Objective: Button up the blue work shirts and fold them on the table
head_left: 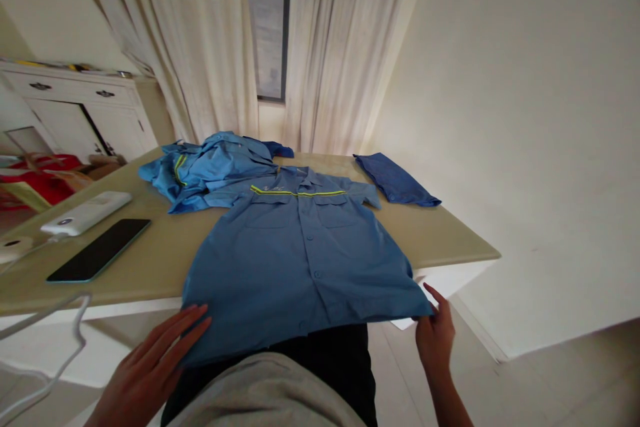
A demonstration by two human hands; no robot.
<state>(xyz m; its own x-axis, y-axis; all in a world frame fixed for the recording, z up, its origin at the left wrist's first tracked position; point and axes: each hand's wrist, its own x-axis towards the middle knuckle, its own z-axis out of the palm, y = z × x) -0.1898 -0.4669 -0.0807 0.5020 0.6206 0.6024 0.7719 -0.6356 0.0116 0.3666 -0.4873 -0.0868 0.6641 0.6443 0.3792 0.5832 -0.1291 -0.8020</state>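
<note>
A blue short-sleeved work shirt (280,260) lies spread out front side up, with buttons, two chest pockets and a yellow-green stripe. Its collar end rests on the table, while the hem reaches past the near edge towards my body. At the left hem corner, my left hand (155,353) has its fingers over the cloth; the thumb is hidden. My right hand (436,333) pinches the right hem corner, with the index finger sticking out. Between the two hands the hem is drawn out wide.
On the table (455,237) are a heap of blue shirts (225,160), a folded dark blue garment (397,179), a phone (100,250) and a white device (87,212). A white cable (75,340) hangs at left. A wall (525,147) bounds the right; curtains (345,47) hang behind.
</note>
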